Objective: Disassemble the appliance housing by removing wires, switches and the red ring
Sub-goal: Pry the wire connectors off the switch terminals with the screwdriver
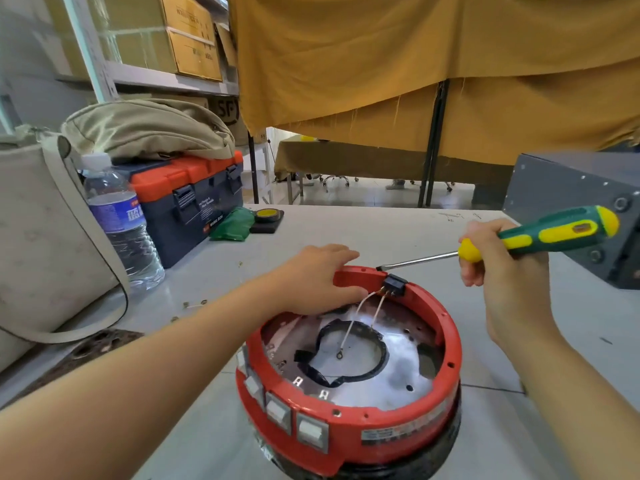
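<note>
The round appliance housing stands on the table with its red ring [440, 393] on top and a metal plate [398, 368] inside. A black switch [394, 284] sits in the ring's far rim, and two white wires [351, 323] run from it down onto the plate. Several white switches [277, 410] line the ring's near left side. My left hand [318, 278] grips the ring's far left rim. My right hand [502, 268] holds a green and yellow screwdriver [540, 235], its blade tip right at the black switch.
A grey and orange toolbox [194, 195] under a beige bag [145, 129], a water bottle [117, 216] and a cloth bag [38, 237] crowd the table's left. A grey metal box [581, 202] stands at right. Green packet [232, 225] and tape roll [266, 216] lie behind.
</note>
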Available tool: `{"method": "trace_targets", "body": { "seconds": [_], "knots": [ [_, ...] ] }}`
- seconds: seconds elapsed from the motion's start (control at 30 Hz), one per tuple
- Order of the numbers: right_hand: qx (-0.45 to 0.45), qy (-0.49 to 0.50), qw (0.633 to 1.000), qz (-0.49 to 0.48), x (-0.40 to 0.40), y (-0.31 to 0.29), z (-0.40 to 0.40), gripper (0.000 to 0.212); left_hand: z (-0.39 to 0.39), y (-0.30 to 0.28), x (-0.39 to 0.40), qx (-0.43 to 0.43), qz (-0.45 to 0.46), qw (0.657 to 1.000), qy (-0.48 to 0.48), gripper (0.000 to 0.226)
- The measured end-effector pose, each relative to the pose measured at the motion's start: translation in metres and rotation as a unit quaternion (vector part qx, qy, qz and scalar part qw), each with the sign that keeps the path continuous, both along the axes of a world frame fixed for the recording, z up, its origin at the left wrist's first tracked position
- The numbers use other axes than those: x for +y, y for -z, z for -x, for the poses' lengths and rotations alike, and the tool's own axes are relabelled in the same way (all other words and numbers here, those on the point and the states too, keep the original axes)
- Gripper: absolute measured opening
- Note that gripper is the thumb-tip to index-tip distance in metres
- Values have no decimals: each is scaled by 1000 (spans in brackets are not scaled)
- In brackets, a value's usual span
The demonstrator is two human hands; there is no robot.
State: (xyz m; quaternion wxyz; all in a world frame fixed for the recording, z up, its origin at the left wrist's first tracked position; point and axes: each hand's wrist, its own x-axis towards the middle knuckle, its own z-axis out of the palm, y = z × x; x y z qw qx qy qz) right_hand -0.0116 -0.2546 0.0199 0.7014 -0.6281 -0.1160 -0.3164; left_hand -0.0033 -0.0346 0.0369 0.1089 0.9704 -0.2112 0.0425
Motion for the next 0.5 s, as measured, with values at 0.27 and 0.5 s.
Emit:
{"method": "trace_targets", "body": {
  "seconds": [0.27, 0.5],
  "knots": [
    [-39, 29, 997, 57, -3, -2, 2, 31, -9, 11, -7, 57, -15, 998, 30, 79],
    [-68, 19, 994, 79, -3, -6, 6, 27, -10, 8, -10, 81, 5, 994, 75, 73]
  ]
}}
